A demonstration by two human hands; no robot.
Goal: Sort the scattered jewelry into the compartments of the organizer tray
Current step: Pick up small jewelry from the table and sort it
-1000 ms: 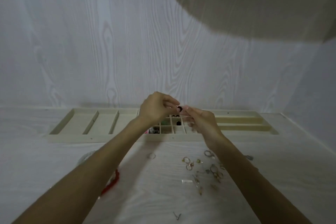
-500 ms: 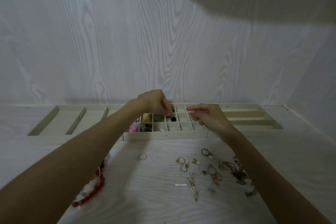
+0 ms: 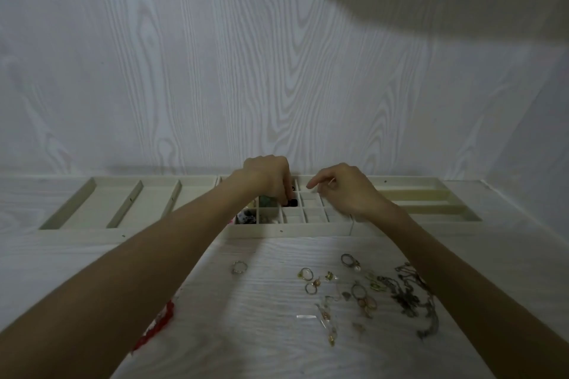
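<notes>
Pinched at the left hand fingertips is a small black piece, lowered into a middle cell of the organizer tray; whether it is released yet cannot be told. Right hand is held just above the small cells to the right, fingers loosely curled, nothing seen gripped. Progress is judged early to middle: roughly four small cells on the left of the grid appear filled with colored bits, the rest of the grid and the long compartments at far left and far right appear bare. Left on the near table: about five rings counted, one silver ring apart to the left, four among the loose cluster; several small earrings or charms, too small to count; one dark chain tangle near right; one red beaded strand near left, partly hidden by the left forearm.
</notes>
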